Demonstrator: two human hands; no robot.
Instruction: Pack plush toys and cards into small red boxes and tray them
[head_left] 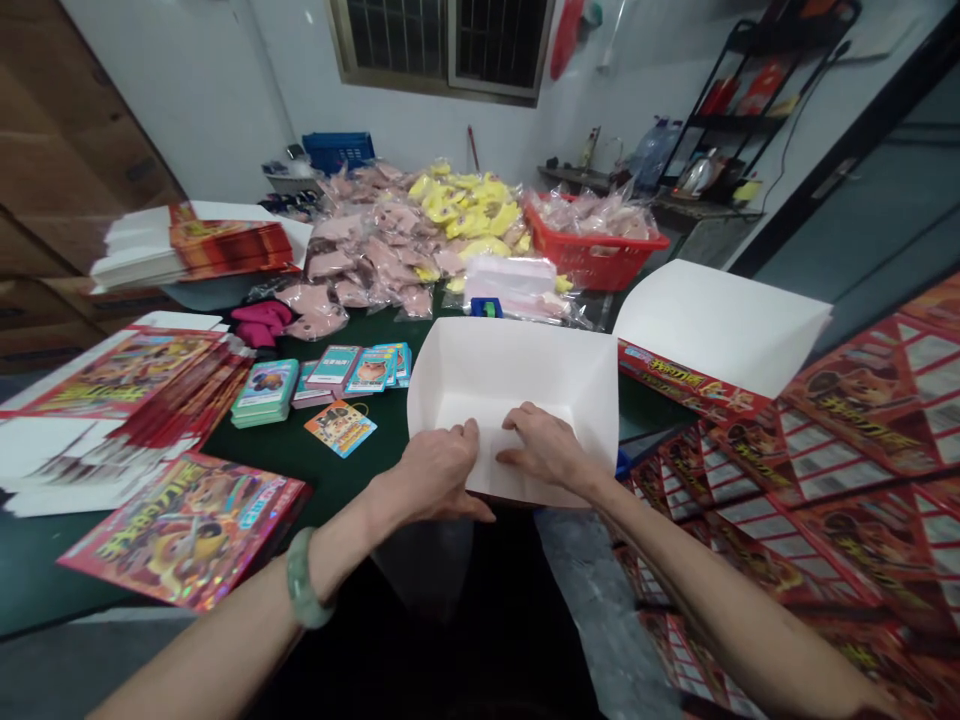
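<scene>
An unfolded cardboard box [517, 355], white inside with a raised curved lid flap, stands in front of me at the table's near edge. My left hand [435, 470] is closed over its near left rim, fingertips inside and thumb outside. Inside the box, near its floor, my right hand [544, 445] is open, with bent fingers and thumb apart and nothing seen between them. Left of the box lie an orange square card [340, 428] with a string loop and several stacks of teal cards [265, 390].
Flat printed boxes [150, 400] are piled at left, beside a closed printed box [184, 530]. Bagged pink and yellow items [390, 240] heap up behind, near a red basket [600, 255]. Another open box [712, 320] stands at right above stacked printed boxes [862, 400].
</scene>
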